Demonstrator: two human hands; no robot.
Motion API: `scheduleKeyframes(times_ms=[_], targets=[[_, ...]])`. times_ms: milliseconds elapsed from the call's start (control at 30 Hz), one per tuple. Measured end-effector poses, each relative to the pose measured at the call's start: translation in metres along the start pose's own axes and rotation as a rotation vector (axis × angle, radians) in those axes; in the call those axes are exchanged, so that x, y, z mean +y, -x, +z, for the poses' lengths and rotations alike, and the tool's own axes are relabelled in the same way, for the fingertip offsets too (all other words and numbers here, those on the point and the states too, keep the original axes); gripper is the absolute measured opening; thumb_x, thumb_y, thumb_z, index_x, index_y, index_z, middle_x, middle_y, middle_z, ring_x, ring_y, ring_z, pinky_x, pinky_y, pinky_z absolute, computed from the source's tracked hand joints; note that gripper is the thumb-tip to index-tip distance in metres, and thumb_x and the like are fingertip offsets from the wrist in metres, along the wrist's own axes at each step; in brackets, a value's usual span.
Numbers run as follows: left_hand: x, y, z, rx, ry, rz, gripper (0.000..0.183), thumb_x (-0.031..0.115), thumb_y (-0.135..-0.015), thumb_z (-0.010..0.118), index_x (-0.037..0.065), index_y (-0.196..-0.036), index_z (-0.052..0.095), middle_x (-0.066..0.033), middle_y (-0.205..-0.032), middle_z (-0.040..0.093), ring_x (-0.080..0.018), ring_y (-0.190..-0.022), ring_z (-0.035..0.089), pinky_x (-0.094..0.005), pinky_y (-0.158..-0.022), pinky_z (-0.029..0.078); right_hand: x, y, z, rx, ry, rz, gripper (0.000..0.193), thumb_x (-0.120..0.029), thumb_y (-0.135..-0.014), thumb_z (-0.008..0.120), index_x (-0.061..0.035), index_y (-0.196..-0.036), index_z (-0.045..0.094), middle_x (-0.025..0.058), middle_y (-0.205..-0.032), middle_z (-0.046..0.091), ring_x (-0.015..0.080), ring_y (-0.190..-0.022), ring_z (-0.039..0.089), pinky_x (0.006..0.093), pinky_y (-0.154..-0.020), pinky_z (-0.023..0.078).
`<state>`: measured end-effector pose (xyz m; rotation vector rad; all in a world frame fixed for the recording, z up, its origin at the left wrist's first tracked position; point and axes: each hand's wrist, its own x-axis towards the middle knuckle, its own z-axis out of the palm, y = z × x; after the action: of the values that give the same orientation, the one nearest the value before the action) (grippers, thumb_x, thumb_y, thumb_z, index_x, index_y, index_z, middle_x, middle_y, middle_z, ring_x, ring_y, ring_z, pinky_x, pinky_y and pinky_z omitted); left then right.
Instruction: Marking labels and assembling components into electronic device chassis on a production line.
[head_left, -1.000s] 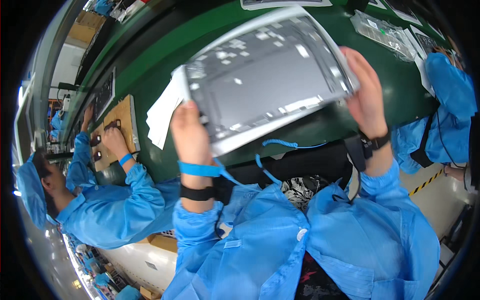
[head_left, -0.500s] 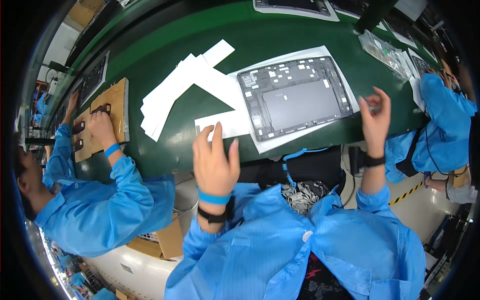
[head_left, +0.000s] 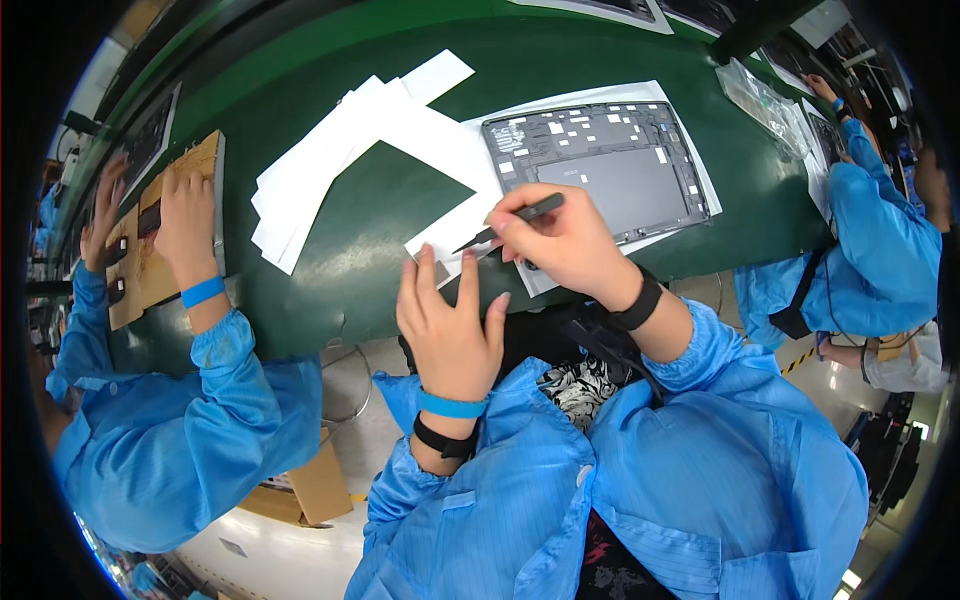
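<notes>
A pair of black tweezers [head_left: 476, 241] is pinched in my right hand [head_left: 572, 245], which reaches across the near-left corner of a dark grey tablet housing [head_left: 622, 192]. The tweezers' points come down at a white strip [head_left: 445, 226], close to the fingertips of my left hand [head_left: 452, 338]. Those left fingers are spread, their tips at the strip's near edge, holding nothing. Small white pieces dot the housing, which lies open on a white sheet [head_left: 708, 172]. My right hand covers part of its near-left corner.
Several overlapping white strips [head_left: 325, 165] fan out on the green table [head_left: 345, 215] to the left. Clear plastic packaging [head_left: 762, 108] lies at the right. A co-worker's hand [head_left: 185, 225] is over a brown board [head_left: 208, 165] at far left; another person in blue sits at right.
My right hand has moved left from beside the housing and now holds tweezers over the strip. My left hand has shifted slightly right, staying spread. The whole view has shifted a little.
</notes>
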<state>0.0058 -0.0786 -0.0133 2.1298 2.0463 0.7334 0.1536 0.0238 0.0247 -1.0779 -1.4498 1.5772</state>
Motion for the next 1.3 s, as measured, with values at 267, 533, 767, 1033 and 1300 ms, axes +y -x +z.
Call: scheduleKeyframes(times_ms=[267, 533, 767, 1033, 1300], targets=[[-0.024, 0.004, -0.009, -0.074, -0.062, 0.066, 0.055, 0.041, -0.087, 0.068, 0.024, -0.138, 0.057, -0.0277, -0.150, 0.035, -0.0455, -0.135, 0.036, -0.0504, -0.103, 0.037, 0.004, -0.013, 0.019, -0.023, 0.317, -0.169, 0.017, -0.012, -0.087, 0.066, 0.0046, -0.089, 0.068, 0.0080, -0.073, 0.069, 0.0104, -0.064, 0.064, 0.0248, -0.058, 0.050], [-0.024, 0.001, -0.009, -0.076, 0.010, 0.046, 0.051, 0.037, -0.086, 0.070, 0.019, -0.133, 0.062, -0.0258, -0.152, 0.033, -0.0454, -0.137, 0.034, -0.0514, -0.108, 0.033, 0.007, -0.011, 0.018, -0.056, 0.351, -0.212, 0.020, -0.011, -0.088, 0.064, 0.0064, -0.097, 0.068, 0.0127, -0.072, 0.071, 0.0148, -0.065, 0.069, 0.0259, -0.061, 0.054], [-0.012, -0.004, -0.021, -0.060, 0.031, 0.015, 0.046, 0.027, -0.086, 0.072, 0.014, -0.129, 0.064, -0.0267, -0.149, 0.036, -0.0492, -0.136, 0.032, -0.0529, -0.108, 0.035, -0.007, -0.004, -0.027, 0.342, -0.059, -0.126, 0.026, -0.011, -0.095, 0.060, 0.0042, -0.115, 0.067, 0.0071, -0.081, 0.068, 0.0100, -0.065, 0.064, 0.0211, -0.055, 0.049], [0.031, -0.061, -0.014, -0.082, 0.122, 0.131, 0.055, 0.019, -0.088, 0.068, -0.008, -0.132, 0.048, -0.0261, -0.132, 0.052, -0.0428, -0.124, 0.049, -0.0483, -0.103, 0.040, 0.011, -0.031, -0.064, 0.259, -0.096, -0.145, 0.023, -0.013, -0.096, 0.061, 0.0043, -0.110, 0.066, 0.0066, -0.080, 0.067, 0.0108, -0.069, 0.065, 0.0230, -0.061, 0.051], [0.029, -0.081, 0.004, -0.104, 0.074, 0.131, 0.053, 0.019, -0.088, 0.068, -0.008, -0.130, 0.050, -0.0268, -0.134, 0.051, -0.0428, -0.122, 0.050, -0.0466, -0.102, 0.042, 0.014, -0.034, -0.060, 0.264, -0.011, -0.092, 0.020, -0.012, -0.095, 0.061, 0.0042, -0.105, 0.068, 0.0062, -0.082, 0.067, 0.0090, -0.070, 0.062, 0.0221, -0.062, 0.049]])
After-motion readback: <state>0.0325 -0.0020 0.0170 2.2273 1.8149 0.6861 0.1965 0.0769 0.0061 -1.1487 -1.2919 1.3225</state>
